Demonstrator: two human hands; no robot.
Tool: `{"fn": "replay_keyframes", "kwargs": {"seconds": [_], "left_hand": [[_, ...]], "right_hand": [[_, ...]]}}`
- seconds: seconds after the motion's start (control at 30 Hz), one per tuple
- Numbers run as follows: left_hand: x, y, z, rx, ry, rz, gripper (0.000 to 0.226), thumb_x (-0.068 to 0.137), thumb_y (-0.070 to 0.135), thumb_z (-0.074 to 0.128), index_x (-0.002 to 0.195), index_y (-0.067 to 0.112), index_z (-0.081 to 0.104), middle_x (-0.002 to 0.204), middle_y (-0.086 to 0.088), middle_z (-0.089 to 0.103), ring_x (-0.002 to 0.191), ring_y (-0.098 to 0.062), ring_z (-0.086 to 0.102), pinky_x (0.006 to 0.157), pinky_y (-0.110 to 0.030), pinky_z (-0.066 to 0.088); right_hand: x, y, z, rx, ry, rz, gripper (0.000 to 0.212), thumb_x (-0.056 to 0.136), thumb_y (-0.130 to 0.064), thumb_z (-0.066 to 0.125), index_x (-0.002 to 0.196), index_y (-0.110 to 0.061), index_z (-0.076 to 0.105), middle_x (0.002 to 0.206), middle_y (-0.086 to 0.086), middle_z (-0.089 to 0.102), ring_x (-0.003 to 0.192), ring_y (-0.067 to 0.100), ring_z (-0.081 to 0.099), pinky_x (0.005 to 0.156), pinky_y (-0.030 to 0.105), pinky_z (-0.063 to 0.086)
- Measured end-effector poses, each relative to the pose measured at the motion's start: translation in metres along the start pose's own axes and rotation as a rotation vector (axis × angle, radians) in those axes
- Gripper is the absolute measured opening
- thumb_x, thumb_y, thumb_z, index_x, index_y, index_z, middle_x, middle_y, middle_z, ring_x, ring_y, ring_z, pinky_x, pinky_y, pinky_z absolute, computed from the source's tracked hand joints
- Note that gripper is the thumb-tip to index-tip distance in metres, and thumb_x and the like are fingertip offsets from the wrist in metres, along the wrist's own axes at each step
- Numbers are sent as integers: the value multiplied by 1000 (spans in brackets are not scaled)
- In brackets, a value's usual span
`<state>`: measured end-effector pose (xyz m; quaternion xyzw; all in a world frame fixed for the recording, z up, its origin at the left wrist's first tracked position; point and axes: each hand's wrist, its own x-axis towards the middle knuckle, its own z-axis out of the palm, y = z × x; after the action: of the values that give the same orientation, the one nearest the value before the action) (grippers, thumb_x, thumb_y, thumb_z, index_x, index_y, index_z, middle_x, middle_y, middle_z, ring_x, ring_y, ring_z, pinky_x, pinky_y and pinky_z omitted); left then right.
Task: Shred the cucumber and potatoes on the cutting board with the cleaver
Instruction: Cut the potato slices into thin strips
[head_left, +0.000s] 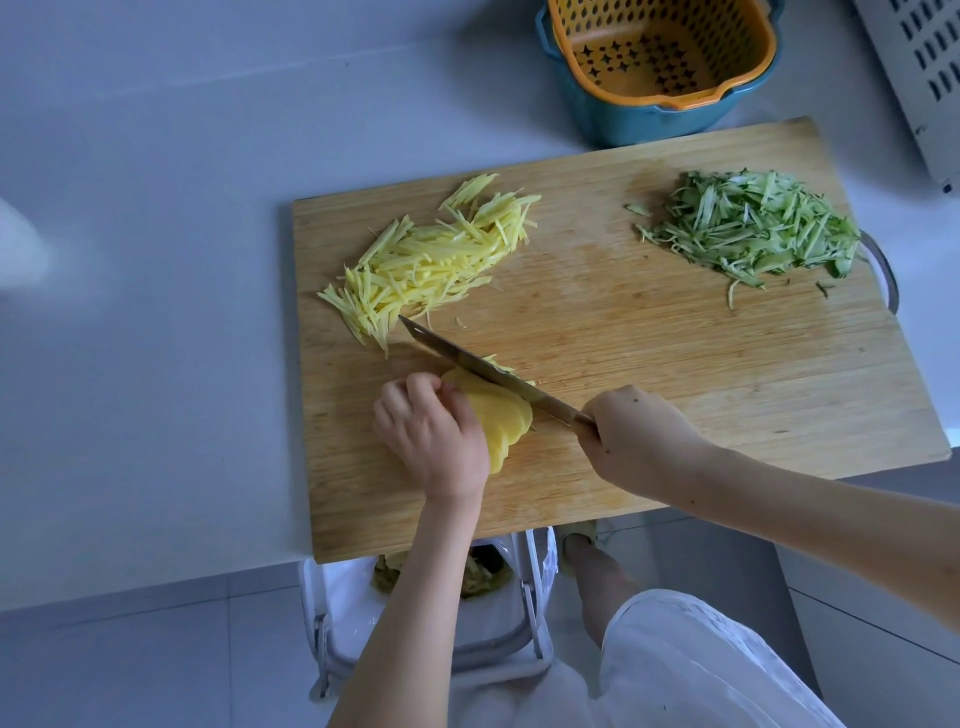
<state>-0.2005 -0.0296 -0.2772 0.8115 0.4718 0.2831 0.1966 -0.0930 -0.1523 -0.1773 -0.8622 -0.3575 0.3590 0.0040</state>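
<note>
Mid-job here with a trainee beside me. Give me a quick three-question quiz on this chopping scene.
1. True or false: the cucumber shreds lie at the far right end of the cutting board.
2. Which hand grips the cleaver? A) left B) right C) neither
3. Fill in: the left hand steadies the potato stack, already cut into thin ____.
Key: 1 true; 2 B, the right hand; 3 slices.

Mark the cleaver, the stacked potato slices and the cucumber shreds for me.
cleaver (467, 359), head view, middle of the blade.
potato slices (500, 418), head view, top of the fanned stack.
cucumber shreds (753, 228), head view, centre of the pile.
</note>
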Motion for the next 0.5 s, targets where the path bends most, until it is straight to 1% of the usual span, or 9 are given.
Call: {"fn": "replay_keyframes", "kwargs": {"seconds": [0.03,0.13,0.27,0.33,0.5], "left_hand": [[-3,0,2,42,-15,-9,15,82,19,49,80,6,56,83,-14,54,79,-31,51,74,-36,32],[-4,2,6,127,-41,-21,15,80,19,47,81,8,57,81,-13,54,75,-31,52,68,-37,36],[-3,1,5,122,-73,-32,16,80,20,48,80,9,59,80,-13,53,74,-31,53,70,-38,38],[-2,1,5,116,-88,-28,19,81,23,48,80,9,60,80,-13,52,75,-30,53,71,-40,39],[-1,1,5,128,-92,-22,23,82,26,47,81,10,64,80,-12,52,75,-30,54,71,-40,40]], "right_hand": [[0,0,0,-4,2,-3,37,96,-21,38,59,-14,39,56,0,43,46,15,39,41,23,27],[-1,-1,2,-24,9,-15,37,96,-21,37,59,-15,40,58,0,44,47,15,40,42,23,29],[-6,-1,-1,-28,25,-40,39,97,-22,35,58,-16,37,57,-1,42,46,15,38,42,23,26],[-14,-1,-7,-25,48,-50,41,97,-24,35,57,-17,35,55,-1,40,46,15,36,42,24,25],[-27,-3,-15,-68,47,-51,40,97,-25,34,57,-17,33,57,-1,40,48,14,35,43,24,26]]}}
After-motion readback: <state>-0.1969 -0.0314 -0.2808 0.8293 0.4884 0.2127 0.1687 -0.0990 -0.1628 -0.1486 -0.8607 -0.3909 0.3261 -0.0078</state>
